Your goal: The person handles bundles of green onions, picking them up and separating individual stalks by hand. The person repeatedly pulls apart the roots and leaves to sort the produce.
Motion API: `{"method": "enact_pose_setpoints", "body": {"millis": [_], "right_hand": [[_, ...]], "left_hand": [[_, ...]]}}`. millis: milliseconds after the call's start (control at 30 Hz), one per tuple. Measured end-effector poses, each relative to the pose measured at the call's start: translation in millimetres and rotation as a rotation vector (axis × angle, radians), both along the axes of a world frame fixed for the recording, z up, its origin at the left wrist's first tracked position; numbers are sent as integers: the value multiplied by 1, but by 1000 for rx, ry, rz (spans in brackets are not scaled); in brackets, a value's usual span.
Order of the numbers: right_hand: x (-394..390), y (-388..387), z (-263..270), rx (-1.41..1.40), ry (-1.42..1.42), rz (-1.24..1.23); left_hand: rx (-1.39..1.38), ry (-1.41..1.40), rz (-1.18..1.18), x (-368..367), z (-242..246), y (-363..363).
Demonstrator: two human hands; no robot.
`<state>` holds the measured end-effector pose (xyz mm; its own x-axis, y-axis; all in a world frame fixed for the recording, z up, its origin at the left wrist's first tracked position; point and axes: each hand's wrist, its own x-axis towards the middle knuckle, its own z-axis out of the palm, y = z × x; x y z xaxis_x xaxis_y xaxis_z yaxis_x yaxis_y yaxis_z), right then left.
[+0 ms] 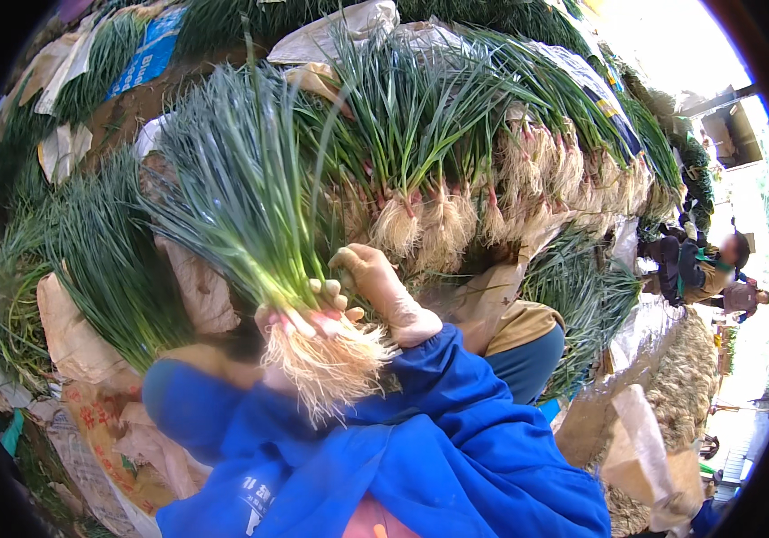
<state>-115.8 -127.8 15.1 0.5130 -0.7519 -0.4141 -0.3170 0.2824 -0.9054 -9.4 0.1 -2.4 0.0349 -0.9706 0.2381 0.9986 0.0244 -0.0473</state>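
Note:
A thick bunch of green onions [250, 222] is tilted before my chest, leaves up and to the left, with pale stringy roots [327, 360] hanging toward my lap. My left hand [328, 294] wraps around its lower stems from behind; only fingertips and part of the thumb show past the reddish-white bases. Just right of the stems is my right hand [376, 286], its fingers bent toward the bunch. Whether those fingers pinch a leaf cannot be made out. Blue sleeves [485, 403] cover my arms.
Beyond my hands, more green onions [418, 141] lie in a row, roots toward me. Another leafy pile [108, 269] lies at left, beside woven sacks [102, 430]. A heap of cut leaves [576, 296] is right of my knee [525, 350]. People [700, 262] are farther off at right.

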Motion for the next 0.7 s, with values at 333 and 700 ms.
{"method": "enact_pose_setpoints", "body": {"millis": [333,700], "right_hand": [[-50,-82,-11,-795,333,-344],[-190,-63,93,-675,-107,-424]], "left_hand": [[-61,113,-124,0,6,-10],[17,-11,-121,19,-19,-4]]}}
